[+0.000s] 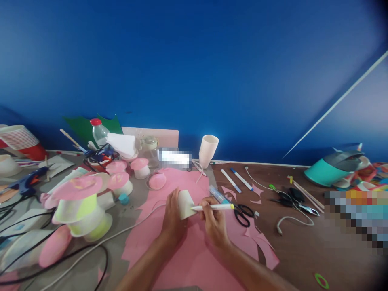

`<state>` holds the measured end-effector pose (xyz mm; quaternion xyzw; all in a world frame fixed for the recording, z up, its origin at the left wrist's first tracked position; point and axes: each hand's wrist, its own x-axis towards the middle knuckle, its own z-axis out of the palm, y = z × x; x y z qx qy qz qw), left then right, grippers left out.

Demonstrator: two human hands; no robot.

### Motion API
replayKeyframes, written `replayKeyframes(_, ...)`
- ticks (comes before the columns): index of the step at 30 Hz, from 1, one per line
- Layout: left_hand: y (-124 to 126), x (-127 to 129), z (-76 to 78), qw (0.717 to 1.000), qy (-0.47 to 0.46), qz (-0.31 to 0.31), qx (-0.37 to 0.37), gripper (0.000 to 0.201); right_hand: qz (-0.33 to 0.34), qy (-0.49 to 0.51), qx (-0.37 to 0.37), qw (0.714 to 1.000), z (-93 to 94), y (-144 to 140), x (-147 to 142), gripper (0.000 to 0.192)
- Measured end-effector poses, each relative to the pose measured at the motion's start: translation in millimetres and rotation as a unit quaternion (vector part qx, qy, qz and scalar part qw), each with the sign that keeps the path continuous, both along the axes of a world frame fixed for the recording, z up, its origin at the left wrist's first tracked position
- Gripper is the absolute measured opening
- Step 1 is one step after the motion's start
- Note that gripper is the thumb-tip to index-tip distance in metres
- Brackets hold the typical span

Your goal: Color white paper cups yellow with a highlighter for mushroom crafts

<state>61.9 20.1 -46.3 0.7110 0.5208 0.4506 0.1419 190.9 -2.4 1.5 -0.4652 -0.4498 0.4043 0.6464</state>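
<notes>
My left hand (175,218) is closed around a small white paper cup (185,204), tilted on its side above the pink paper (184,262). In my right hand (214,224) is a white marker with a yellow end (222,206), gripped like a pen. Its tip meets the side of the cup, or comes very close to it. Just right of that hand lie black-handled scissors (243,215) and a clear tube with blue (218,195). Some fingers of my left hand are hidden behind the cup.
White cups with pink paper tops (119,184) crowd the left side. A stack of white cups (208,150) stands by the blue wall. Two markers (230,180) lie right of it. A white cable (121,232) crosses the paper, and a blue glue gun (26,182) sits far left.
</notes>
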Motion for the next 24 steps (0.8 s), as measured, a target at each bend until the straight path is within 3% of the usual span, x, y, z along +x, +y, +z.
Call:
replayKeyframes(10, 0.8, 0.4, -4.5, 1.0, -0.01, 0.003, 0.015, 0.064, 0.007, -0.025, 0.022, 0.999, 1.5, -1.6, -4.1, 0.037)
replayKeyframes(24, -1.2, 1.4, 2.2, 1.0, 0.002, -0.006, 0.002, 0.063, 0.009, -0.022, 0.026, 0.999, 0.2, -0.4, -3.6, 0.034)
